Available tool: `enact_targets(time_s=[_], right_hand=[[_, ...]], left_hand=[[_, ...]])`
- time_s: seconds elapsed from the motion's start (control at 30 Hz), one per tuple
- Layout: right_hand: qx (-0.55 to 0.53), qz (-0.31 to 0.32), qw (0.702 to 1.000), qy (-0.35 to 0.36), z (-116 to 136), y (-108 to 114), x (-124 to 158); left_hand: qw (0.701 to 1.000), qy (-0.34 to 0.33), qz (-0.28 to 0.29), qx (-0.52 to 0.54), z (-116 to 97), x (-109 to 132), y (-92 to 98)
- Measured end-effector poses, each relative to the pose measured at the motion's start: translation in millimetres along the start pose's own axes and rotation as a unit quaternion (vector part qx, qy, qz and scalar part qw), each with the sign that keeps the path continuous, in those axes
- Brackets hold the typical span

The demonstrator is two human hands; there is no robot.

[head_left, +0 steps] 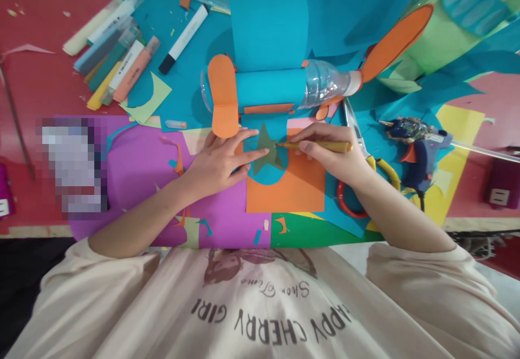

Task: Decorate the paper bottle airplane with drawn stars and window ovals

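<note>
A clear plastic bottle (325,83) wrapped in blue paper, with orange paper fins and a wide blue paper wing (268,20), lies across the table like a plane. Below it a green paper star (266,148) rests on a rounded blue paper piece (268,175). My left hand (221,158) lies flat with fingers stretched out, pressing the star down. My right hand (329,150) grips a yellow pen (320,146), its tip touching the star's right edge.
Several markers (114,50) lie at the upper left. A blue glue gun (418,142) and orange-handled scissors (357,185) sit right of my right hand. Orange (300,191), purple (142,169) and green paper sheets cover the red table (40,83).
</note>
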State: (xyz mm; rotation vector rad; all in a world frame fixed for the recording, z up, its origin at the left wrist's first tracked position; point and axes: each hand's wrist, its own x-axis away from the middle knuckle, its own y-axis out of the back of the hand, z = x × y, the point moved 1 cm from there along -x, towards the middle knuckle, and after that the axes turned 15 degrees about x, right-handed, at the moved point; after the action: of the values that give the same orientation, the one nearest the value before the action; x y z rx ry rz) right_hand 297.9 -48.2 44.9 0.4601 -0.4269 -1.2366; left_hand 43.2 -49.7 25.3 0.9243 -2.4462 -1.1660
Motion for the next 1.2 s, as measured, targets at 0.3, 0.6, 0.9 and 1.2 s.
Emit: enact_targets(time_s=[0.3,0.6,0.9,1.2], right_hand=[[0.010,-0.018,1.000,-0.013,1.8,1.3,-0.4],[0.001,0.021,1.000,-0.001,0.0,0.3,0.6],[0.011,-0.042,0.999,-0.016,1.5,-0.4,0.0],[0.019,-0.046,0.999,-0.009,1.3,-0.7,1.2]], left_hand=[[1.000,0.008,0.002,0.014,-0.2,-0.1,-0.2],[1.000,0.004,-0.001,0.013,0.2,0.1,0.2],[1.000,0.001,-0.001,0.018,0.2,-0.1,-0.1],[1.000,-0.004,0.002,0.019,0.7,0.3,0.1]])
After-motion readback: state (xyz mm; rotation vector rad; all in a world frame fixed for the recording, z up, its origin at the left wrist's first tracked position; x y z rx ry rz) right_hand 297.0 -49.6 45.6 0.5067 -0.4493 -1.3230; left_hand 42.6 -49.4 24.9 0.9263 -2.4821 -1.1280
